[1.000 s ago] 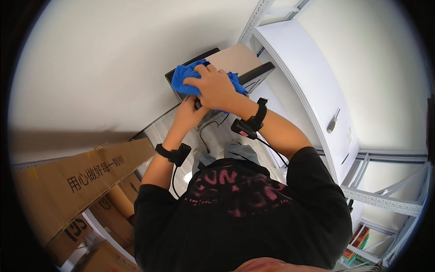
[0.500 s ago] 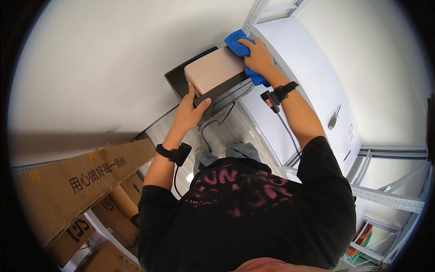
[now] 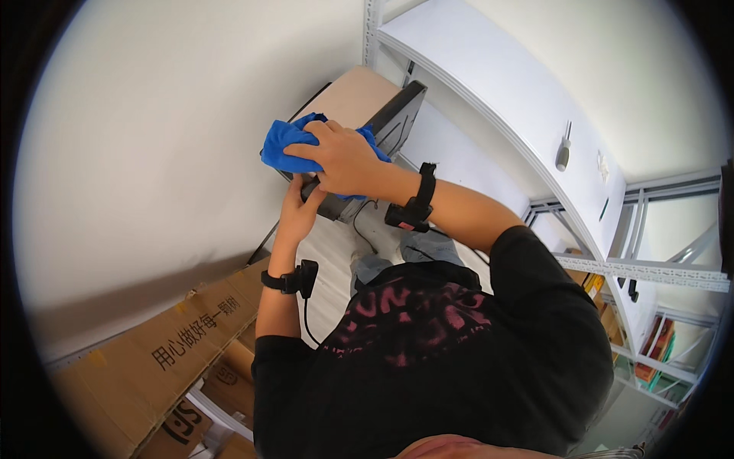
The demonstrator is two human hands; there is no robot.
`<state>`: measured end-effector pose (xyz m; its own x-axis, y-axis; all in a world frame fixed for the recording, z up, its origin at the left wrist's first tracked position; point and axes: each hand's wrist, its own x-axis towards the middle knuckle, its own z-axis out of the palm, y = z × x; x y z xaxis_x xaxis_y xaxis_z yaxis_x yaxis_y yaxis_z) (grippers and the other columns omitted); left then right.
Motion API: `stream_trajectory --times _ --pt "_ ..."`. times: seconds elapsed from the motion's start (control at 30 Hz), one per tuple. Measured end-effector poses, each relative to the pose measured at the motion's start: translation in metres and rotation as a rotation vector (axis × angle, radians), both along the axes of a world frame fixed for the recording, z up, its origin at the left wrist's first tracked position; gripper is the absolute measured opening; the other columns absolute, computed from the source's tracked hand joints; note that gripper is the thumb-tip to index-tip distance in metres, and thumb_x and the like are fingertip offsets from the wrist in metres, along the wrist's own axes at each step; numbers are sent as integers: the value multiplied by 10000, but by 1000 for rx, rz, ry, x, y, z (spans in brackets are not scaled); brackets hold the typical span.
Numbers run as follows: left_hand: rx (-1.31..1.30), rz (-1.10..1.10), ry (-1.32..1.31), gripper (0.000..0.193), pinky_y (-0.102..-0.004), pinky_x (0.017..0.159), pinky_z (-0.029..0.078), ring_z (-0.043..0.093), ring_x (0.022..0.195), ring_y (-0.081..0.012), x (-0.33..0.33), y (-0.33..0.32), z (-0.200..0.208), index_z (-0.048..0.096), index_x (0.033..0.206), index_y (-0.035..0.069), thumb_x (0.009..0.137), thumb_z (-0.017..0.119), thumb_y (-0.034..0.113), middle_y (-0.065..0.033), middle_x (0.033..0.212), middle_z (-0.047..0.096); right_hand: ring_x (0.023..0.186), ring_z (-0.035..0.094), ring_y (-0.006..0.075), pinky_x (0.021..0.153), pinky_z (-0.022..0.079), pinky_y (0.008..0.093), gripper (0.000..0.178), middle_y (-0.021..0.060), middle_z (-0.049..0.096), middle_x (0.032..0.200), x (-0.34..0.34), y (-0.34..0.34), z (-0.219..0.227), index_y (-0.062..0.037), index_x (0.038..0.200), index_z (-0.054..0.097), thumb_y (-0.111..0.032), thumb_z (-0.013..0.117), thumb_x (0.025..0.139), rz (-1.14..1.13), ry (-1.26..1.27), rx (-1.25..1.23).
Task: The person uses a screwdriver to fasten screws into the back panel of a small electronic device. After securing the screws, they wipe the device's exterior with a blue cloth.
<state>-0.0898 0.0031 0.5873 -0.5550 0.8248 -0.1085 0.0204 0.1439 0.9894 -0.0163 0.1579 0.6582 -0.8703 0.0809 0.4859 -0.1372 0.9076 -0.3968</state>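
Observation:
A beige block point(image 3: 352, 96) with rounded edges lies within a dark flat frame, its near side a dark panel point(image 3: 398, 115) with ports or slots; I cannot tell what device it is. My right hand point(image 3: 344, 157) grips a bunched blue cloth point(image 3: 289, 145) and presses it against the near left end of the block. Just below, my left hand point(image 3: 295, 213) pinches the lower left corner of the dark frame, fingers partly hidden behind it. A thin black cable point(image 3: 359, 229) hangs under the panel.
White shelving point(image 3: 489, 84) curves along the right, with a screwdriver point(image 3: 564, 149) on one shelf. A long cardboard box point(image 3: 160, 344) stands at the lower left, more cartons beneath it. A bare wall point(image 3: 168, 153) rises on the left.
The blue cloth and my right hand have swept from the block's far right end to its near left end. My left hand has shifted slightly left and down; the view has turned somewhat.

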Motion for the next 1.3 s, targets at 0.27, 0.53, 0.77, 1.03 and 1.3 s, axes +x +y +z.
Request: stream_trajectory --times 0.27,0.53,0.77,1.03,1.3 --pt "-65 101 -87 835 -278 1045 270 354 1278 -200 15 7 21 50 1433 -62 902 575 312 -177 1404 354 1014 542 317 801 489 400 482 118 530 1145 15 111 -9 -260 1105 640 -43 589 678 -149 21 9" --pt "-142 275 -144 803 -295 1008 303 444 1179 -208 24 10 32 140 1462 40 863 596 321 -126 1262 488 1092 521 315 850 482 428 480 112 520 1191 24 184 -18 -289 1117 637 -75 599 688 -150 79 -91" --pt "-140 442 -312 734 -318 968 340 478 1114 -211 32 15 40 195 1467 99 859 587 220 -76 1143 529 925 535 321 744 464 423 465 120 521 1081 23 166 -10 -205 1080 652 -39 597 649 -178 86 -32" --pt "-171 500 -387 705 -410 957 408 488 1130 -225 43 29 44 218 1462 110 859 572 206 -76 1198 503 777 519 260 624 400 351 367 94 507 901 23 59 -6 -150 969 670 -125 659 603 135 76 57" --pt "-111 502 -263 715 -409 924 446 530 1083 -250 54 32 45 226 1461 118 850 573 250 -85 1157 509 885 558 298 717 452 405 403 101 537 995 32 128 -10 -172 1004 685 -50 628 624 173 189 -117"
